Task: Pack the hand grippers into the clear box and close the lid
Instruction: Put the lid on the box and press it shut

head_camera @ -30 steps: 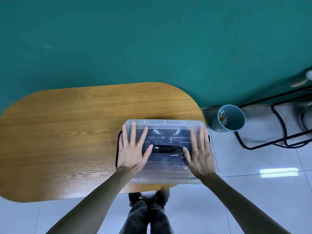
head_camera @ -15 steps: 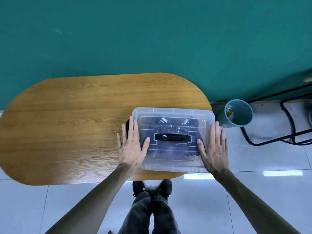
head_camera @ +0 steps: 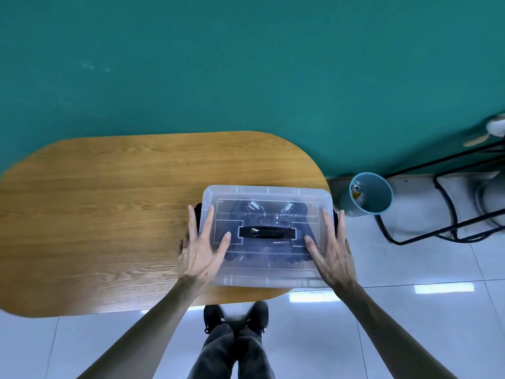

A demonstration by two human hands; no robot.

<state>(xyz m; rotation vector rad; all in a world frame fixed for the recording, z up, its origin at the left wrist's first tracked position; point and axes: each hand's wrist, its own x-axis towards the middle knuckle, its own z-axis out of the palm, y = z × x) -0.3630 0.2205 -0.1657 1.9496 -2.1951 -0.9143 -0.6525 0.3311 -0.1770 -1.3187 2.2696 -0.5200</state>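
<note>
Both hands have slid outward since a second ago: then they lay flat on top of the lid, fingers pointing far; now they flank the short ends of the clear box (head_camera: 266, 277). It sits at the near right corner of the wooden table (head_camera: 109, 214), its right end at the table's rounded edge, with the lid (head_camera: 267, 196) on it. Through the clear plastic the hand grippers (head_camera: 254, 207) show as dark shapes with two metal coil springs toward the far side, and a black handle (head_camera: 266, 232) lies across the lid's middle. Black latches show at both short ends, partly hidden by the fingers; whether they are snapped shut I cannot tell.

The left hand (head_camera: 200, 247) is spread wide, thumb resting on the lid near the handle's left end, fingers straight along the left edge and reaching down that side. The right hand (head_camera: 334, 248) mirrors it, thumb on the lid by the handle's right end, fingers straight along the right edge. Neither hand curls round anything.

Right of the table, on the tiled floor, stands a teal bin (head_camera: 367, 194) with a can inside, and beyond it a black metal frame (head_camera: 448, 214). A teal wall (head_camera: 246, 64) rises on the far side. The person's dark shoes (head_camera: 236, 315) and trousers show below the table's near edge.
</note>
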